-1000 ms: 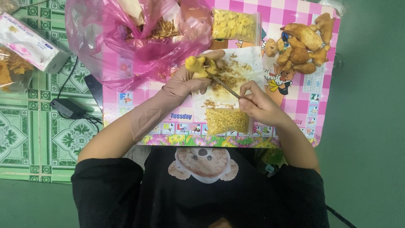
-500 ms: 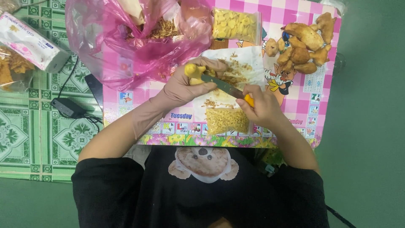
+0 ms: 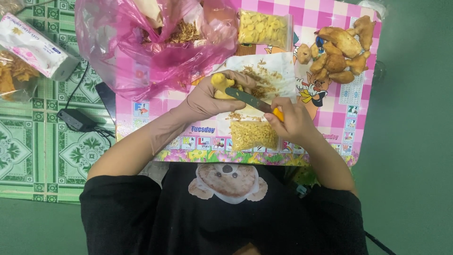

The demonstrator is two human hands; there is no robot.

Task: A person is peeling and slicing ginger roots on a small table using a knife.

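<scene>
Yellow root piece (image 3: 221,85): held above the white paper (image 3: 278,66) near the middle of the worktop (image 3: 330,123), in the left hand (image 3: 207,101).
Left fingers (image 3: 238,78): gloved, curled closed around the piece.
Knife (image 3: 250,100): blade slants from upper left to lower right; its tip meets the piece's right side.
Right hand (image 3: 290,120): fingers clenched on the orange handle, lying down and right of the piece.
Nearer hand: the left.
Surroundings: shavings pile (image 3: 252,134) just below the knife; pink bag (image 3: 155,42) behind; peeled pieces (image 3: 339,49) far right.
</scene>
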